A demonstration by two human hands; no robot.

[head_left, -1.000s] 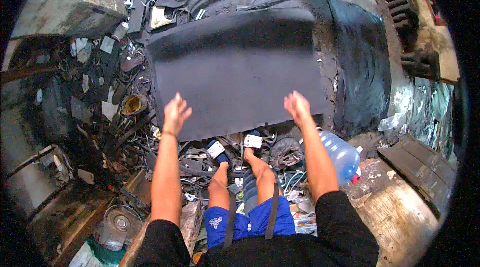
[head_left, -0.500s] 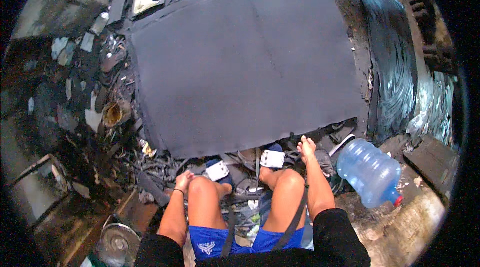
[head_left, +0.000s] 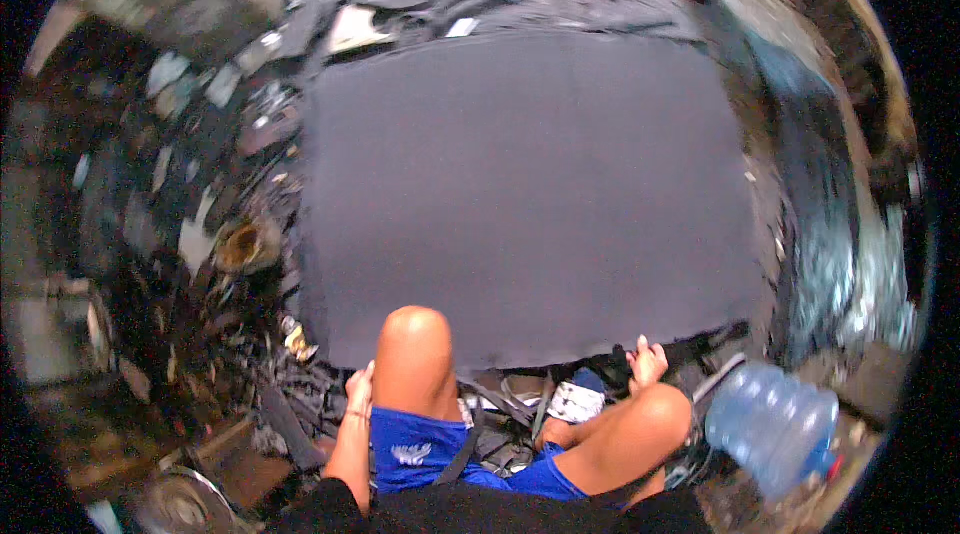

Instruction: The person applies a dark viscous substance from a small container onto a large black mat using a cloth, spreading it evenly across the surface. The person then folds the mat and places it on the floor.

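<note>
From where I stand, one dark grey sheet (head_left: 530, 194) is visible: broad, roughly four-sided, matte. It lies spread, mostly flat, at twelve o'clock from the person (head_left: 415, 454). Far corners sit near ten and two o'clock; the six o'clock edge runs slightly uneven.

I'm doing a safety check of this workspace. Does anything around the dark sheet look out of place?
Yes. The blue plastic jug, right of the person's right hand, lies on its side instead of standing upright. Loose scraps are strewn untidily left of the dark sheet. Blur hides whether anything has spilled.
</note>
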